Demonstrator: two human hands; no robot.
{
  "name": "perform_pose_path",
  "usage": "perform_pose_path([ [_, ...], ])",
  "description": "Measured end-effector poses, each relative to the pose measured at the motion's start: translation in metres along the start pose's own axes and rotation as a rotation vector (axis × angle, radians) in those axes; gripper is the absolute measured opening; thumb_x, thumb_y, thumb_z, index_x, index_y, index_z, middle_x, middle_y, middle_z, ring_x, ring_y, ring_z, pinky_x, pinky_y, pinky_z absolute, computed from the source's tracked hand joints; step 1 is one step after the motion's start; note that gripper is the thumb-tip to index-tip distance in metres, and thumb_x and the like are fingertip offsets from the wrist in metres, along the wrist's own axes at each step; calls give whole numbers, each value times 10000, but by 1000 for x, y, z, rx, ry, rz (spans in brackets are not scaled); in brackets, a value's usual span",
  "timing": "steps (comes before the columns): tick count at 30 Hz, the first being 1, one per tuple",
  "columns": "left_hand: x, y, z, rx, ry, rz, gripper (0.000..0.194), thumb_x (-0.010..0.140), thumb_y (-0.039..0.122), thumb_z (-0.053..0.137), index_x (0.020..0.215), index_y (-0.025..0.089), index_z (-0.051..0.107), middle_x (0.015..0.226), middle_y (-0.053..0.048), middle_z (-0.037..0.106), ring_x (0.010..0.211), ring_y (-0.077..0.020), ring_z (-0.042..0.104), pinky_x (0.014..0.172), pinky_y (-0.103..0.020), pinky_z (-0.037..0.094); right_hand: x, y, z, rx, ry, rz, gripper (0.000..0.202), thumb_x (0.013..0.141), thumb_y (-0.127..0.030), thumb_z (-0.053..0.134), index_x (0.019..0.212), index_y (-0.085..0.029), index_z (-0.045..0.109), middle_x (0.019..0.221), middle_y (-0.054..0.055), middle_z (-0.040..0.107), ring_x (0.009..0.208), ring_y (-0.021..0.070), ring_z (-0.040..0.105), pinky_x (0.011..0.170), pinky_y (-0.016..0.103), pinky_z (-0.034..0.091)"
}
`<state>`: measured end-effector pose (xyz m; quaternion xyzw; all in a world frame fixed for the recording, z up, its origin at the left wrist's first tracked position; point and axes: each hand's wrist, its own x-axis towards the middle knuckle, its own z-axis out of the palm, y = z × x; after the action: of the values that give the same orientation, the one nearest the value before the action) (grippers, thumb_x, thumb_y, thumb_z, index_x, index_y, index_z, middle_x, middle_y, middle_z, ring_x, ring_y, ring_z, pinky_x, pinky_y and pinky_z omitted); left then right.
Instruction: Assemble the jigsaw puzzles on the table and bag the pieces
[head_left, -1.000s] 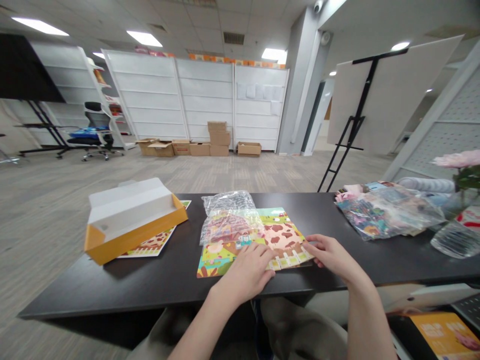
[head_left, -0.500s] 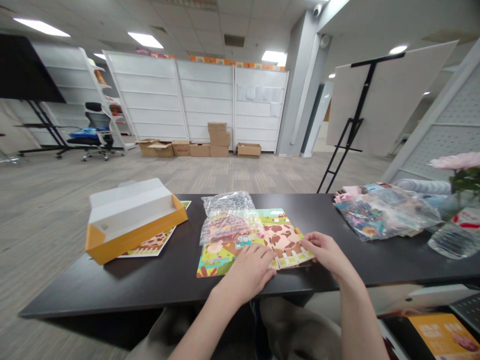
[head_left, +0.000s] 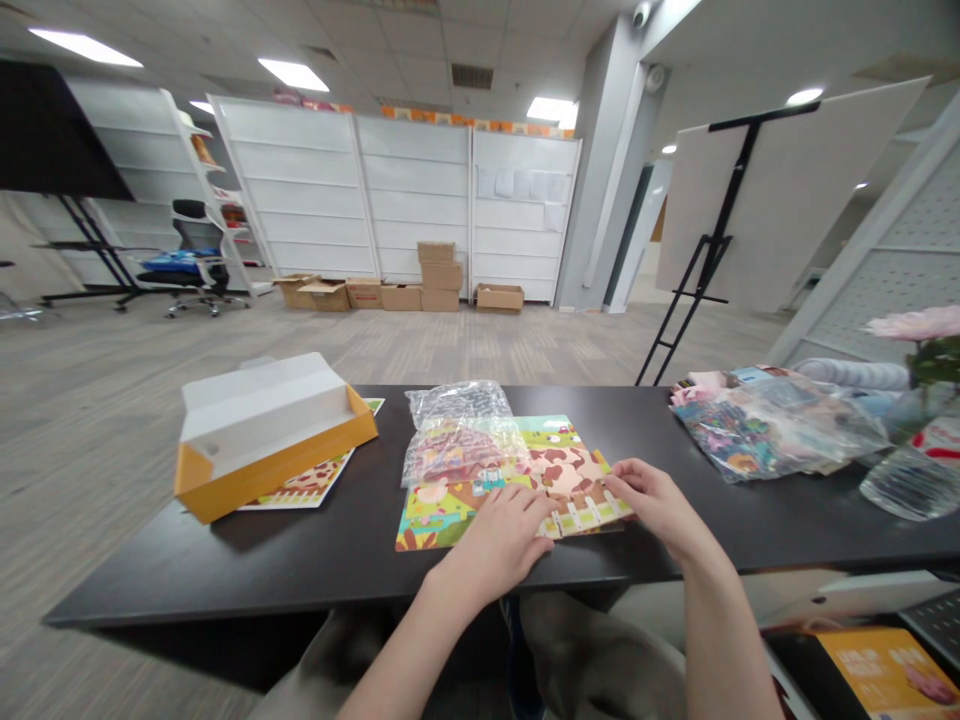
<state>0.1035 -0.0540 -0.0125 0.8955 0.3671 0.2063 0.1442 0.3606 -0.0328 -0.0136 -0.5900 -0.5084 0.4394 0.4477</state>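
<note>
A colourful farm-scene jigsaw puzzle [head_left: 435, 515] lies on the dark table, its right part showing a brown-spotted cow above a white fence. My left hand [head_left: 510, 525] rests palm down across its lower middle, fingers stretched out and lying flat on the pieces. At the right edge, my right hand [head_left: 652, 498] has thumb and fingertips pinched on a puzzle piece [head_left: 609, 512] near the fence's end. The fingers partly hide that piece. A clear, crinkled plastic bag [head_left: 461, 425] covers the puzzle's upper left.
An open yellow-and-white box [head_left: 277, 440] sits at the left, on top of a printed picture sheet [head_left: 326, 485]. To the right lie plastic bags with colourful contents [head_left: 772, 425], a clear plastic bottle [head_left: 907, 480] and pink flowers [head_left: 919, 322]. The table [head_left: 262, 575] has its near edge before me.
The view has shifted slightly. Both hands stay in nearly the same places on the puzzle, and the box and plastic bag have not moved on the table.
</note>
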Motion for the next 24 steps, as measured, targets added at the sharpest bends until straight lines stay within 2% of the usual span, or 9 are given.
perform_pose_path([
  [5, 0, 0, 3, -91, 1, -28, 313, 919, 204, 640, 1225, 224, 578, 1258, -64, 633, 1182, -265, 535, 1027, -428, 443, 0, 2, -2, 20, -30, -45, 527, 641, -625, 805, 840, -208, 554, 698, 18, 699, 609, 171, 634, 531, 259, 443],
  [10, 0, -1, 4, -173, 6, -75, 318, 905, 178, 610, 1219, 207, 582, 1256, -79, 627, 1210, -267, 522, 1063, -440, 411, -1, 1, -2, -34, -12, -6, 534, 613, -625, 808, 828, -206, 558, 698, 29, 701, 609, 180, 635, 523, 262, 444],
  [15, 3, 3, 4, -178, 8, -122, 280, 875, 157, 584, 1152, 198, 601, 1182, -83, 645, 1171, -269, 544, 1026, -431, 433, -6, -4, 3, -71, -70, 20, 507, 658, -603, 783, 903, -212, 574, 788, 28, 693, 690, 200, 663, 534, 269, 497],
  [19, 3, 7, 4, -121, 22, -87, 274, 889, 152, 549, 1157, 196, 589, 1180, -87, 643, 1139, -262, 558, 1004, -427, 449, -9, -8, 7, -139, -123, 39, 518, 662, -564, 793, 975, -212, 577, 866, 36, 693, 768, 208, 668, 563, 273, 535],
  [24, 1, 6, 5, -60, 36, -30, 314, 904, 190, 589, 1216, 212, 557, 1249, -85, 633, 1184, -272, 542, 1030, -445, 443, -10, -10, 8, -200, -176, 44, 573, 632, -529, 814, 1023, -200, 555, 764, 9, 661, 652, 165, 601, 504, 249, 487],
])
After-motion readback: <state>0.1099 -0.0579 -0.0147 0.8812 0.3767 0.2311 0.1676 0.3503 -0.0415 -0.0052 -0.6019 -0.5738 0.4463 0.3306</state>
